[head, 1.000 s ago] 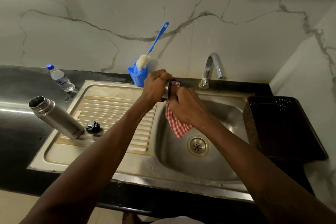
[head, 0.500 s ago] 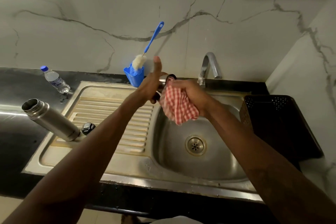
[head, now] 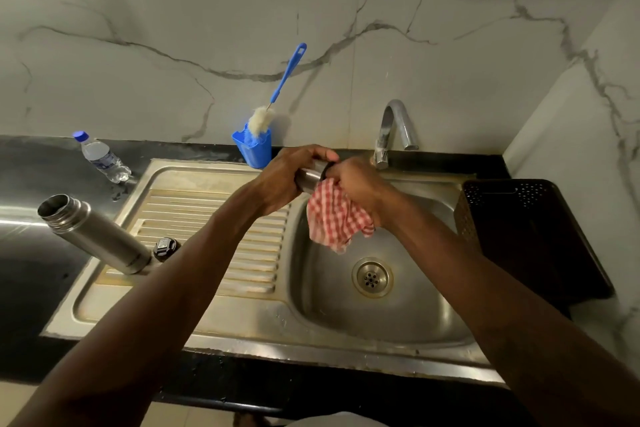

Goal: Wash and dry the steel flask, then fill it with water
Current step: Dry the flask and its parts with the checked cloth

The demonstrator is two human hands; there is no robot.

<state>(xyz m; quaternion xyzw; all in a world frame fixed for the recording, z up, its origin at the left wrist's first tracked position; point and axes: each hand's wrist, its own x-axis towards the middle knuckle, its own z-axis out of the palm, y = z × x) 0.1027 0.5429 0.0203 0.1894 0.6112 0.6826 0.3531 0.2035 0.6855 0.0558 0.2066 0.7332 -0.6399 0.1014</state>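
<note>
The steel flask (head: 93, 234) stands open-mouthed and tilted at the left edge of the sink's drainboard, with its black stopper (head: 165, 247) beside its base. Above the basin, my left hand (head: 287, 177) grips a small steel cup lid (head: 309, 179) of the flask. My right hand (head: 356, 184) holds a red-and-white checked cloth (head: 337, 218) bunched against the lid's open end. The cloth hangs down over the basin. The tap (head: 391, 132) shows no water running.
A blue holder (head: 254, 151) with a blue-handled bottle brush (head: 277, 94) stands at the back of the sink (head: 242, 308). A small plastic water bottle (head: 102, 158) lies on the black counter at the left. A dark perforated basket (head: 526, 232) sits right of the basin.
My left hand, whose thumb was raised half a second ago, now wraps around the cup lid. The right hand has turned, and the cloth hangs lower beneath it.
</note>
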